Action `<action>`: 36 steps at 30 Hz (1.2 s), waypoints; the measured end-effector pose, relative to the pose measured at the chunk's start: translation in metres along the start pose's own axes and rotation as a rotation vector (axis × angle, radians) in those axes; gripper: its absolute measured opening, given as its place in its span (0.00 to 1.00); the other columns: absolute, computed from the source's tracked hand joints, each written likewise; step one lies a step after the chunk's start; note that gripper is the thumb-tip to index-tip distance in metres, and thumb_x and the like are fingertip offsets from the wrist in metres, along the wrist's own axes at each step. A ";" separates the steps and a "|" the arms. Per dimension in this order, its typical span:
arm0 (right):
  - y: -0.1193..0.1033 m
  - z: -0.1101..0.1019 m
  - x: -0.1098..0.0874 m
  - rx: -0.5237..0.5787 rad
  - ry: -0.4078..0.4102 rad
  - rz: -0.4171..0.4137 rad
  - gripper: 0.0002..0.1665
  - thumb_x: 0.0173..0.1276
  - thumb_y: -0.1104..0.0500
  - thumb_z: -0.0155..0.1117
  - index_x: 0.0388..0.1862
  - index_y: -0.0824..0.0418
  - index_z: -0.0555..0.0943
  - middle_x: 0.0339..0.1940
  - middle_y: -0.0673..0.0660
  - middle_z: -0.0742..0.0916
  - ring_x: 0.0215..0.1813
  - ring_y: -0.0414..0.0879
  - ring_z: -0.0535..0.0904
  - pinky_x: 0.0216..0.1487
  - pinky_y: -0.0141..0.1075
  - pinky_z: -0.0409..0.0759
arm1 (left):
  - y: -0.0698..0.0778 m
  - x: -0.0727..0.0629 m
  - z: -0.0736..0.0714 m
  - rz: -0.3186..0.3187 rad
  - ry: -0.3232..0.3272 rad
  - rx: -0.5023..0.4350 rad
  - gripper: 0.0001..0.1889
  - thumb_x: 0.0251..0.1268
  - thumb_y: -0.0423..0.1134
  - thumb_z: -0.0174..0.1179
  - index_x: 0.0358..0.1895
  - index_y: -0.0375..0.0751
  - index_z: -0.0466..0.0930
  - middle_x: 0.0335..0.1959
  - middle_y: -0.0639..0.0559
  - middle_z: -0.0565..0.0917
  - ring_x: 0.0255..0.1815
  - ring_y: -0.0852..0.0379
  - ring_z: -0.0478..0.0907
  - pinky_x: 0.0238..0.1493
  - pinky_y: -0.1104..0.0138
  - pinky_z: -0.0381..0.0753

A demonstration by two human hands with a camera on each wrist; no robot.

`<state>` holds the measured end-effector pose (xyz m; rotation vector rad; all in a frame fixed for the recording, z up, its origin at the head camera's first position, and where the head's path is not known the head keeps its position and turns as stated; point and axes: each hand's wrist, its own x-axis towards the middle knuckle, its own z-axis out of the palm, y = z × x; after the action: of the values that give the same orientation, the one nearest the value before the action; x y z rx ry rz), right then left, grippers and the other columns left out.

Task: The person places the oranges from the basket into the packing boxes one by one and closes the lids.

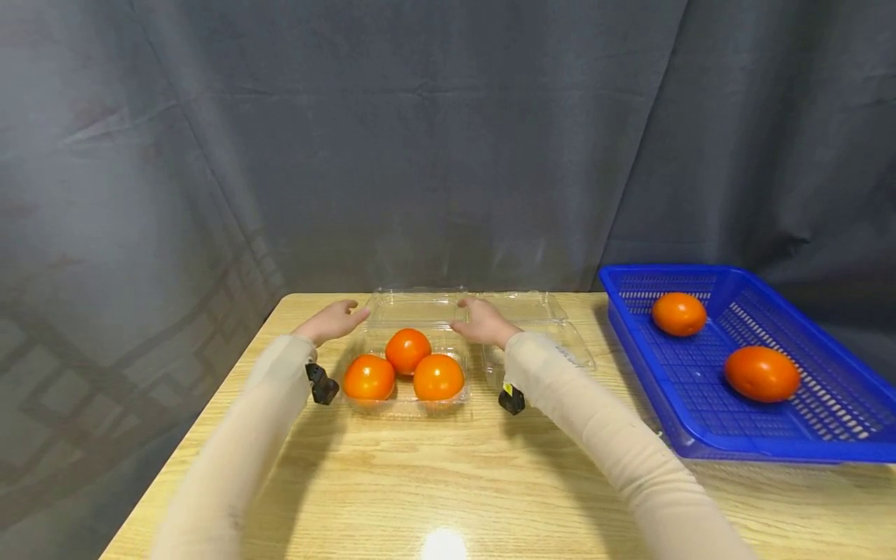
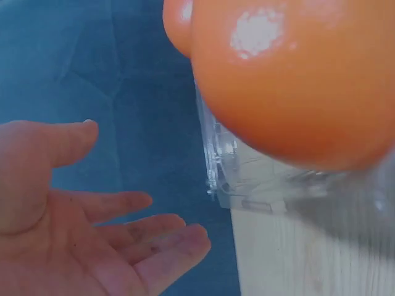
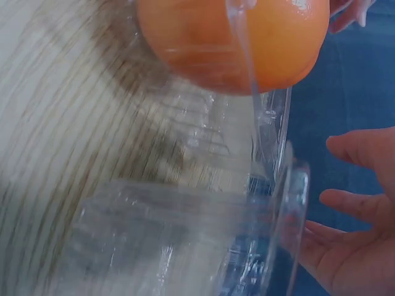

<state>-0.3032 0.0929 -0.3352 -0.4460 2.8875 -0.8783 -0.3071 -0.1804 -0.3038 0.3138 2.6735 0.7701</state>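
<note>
While three orange fruits (image 1: 408,351) sit in the clear box (image 1: 413,411) before me on the table (image 1: 392,482), my left hand (image 1: 334,320) is near its left side, fingers loosely spread, holding nothing. My right hand (image 1: 483,320) is likewise spread, beside a second clear box (image 1: 572,342); whether it touches the plastic I cannot tell. Two more fruits (image 1: 679,314) lie in the blue basket (image 1: 672,269) at right.
</note>
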 end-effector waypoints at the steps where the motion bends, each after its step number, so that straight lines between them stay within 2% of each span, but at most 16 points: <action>1: 0.000 0.000 0.000 0.009 -0.002 0.005 0.31 0.68 0.55 0.55 0.65 0.71 0.65 0.65 0.69 0.73 0.67 0.60 0.69 0.68 0.48 0.68 | 0.001 0.002 -0.001 -0.015 -0.018 -0.005 0.39 0.74 0.56 0.33 0.71 0.25 0.42 0.72 0.26 0.49 0.72 0.31 0.51 0.70 0.43 0.55; 6: -0.002 0.002 0.002 0.039 -0.020 0.051 0.33 0.68 0.54 0.56 0.66 0.69 0.63 0.65 0.69 0.73 0.65 0.59 0.70 0.67 0.47 0.69 | 0.004 0.009 -0.003 -0.075 -0.090 -0.014 0.40 0.73 0.59 0.31 0.72 0.26 0.37 0.73 0.28 0.44 0.71 0.30 0.52 0.70 0.43 0.55; 15: 0.000 0.008 0.006 0.132 -0.044 0.091 0.36 0.68 0.53 0.55 0.69 0.69 0.59 0.69 0.67 0.68 0.70 0.60 0.65 0.70 0.48 0.65 | 0.003 0.022 0.002 -0.104 -0.149 -0.139 0.39 0.75 0.55 0.28 0.71 0.24 0.32 0.73 0.27 0.40 0.73 0.31 0.47 0.71 0.45 0.56; 20: 0.001 0.011 0.008 0.163 -0.046 0.095 0.37 0.68 0.52 0.55 0.70 0.70 0.58 0.69 0.68 0.68 0.69 0.60 0.65 0.69 0.48 0.66 | 0.001 0.026 0.005 -0.118 -0.157 -0.170 0.40 0.74 0.56 0.29 0.71 0.24 0.33 0.72 0.26 0.44 0.72 0.30 0.50 0.71 0.46 0.57; 28: 0.001 0.010 0.007 0.193 -0.053 0.127 0.38 0.68 0.51 0.55 0.71 0.67 0.57 0.71 0.66 0.67 0.70 0.59 0.65 0.70 0.48 0.65 | -0.001 0.029 0.006 -0.111 -0.144 -0.141 0.40 0.74 0.57 0.30 0.71 0.24 0.35 0.72 0.27 0.48 0.71 0.32 0.54 0.71 0.45 0.57; 36: 0.002 0.010 0.007 0.216 -0.032 0.138 0.36 0.68 0.53 0.55 0.70 0.68 0.59 0.69 0.67 0.68 0.69 0.59 0.66 0.69 0.48 0.66 | -0.002 0.028 0.008 -0.112 -0.123 -0.217 0.39 0.74 0.55 0.31 0.71 0.23 0.36 0.72 0.26 0.47 0.71 0.30 0.52 0.71 0.44 0.56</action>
<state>-0.3090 0.0873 -0.3442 -0.2354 2.7144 -1.1315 -0.3304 -0.1694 -0.3183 0.1502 2.4420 0.9626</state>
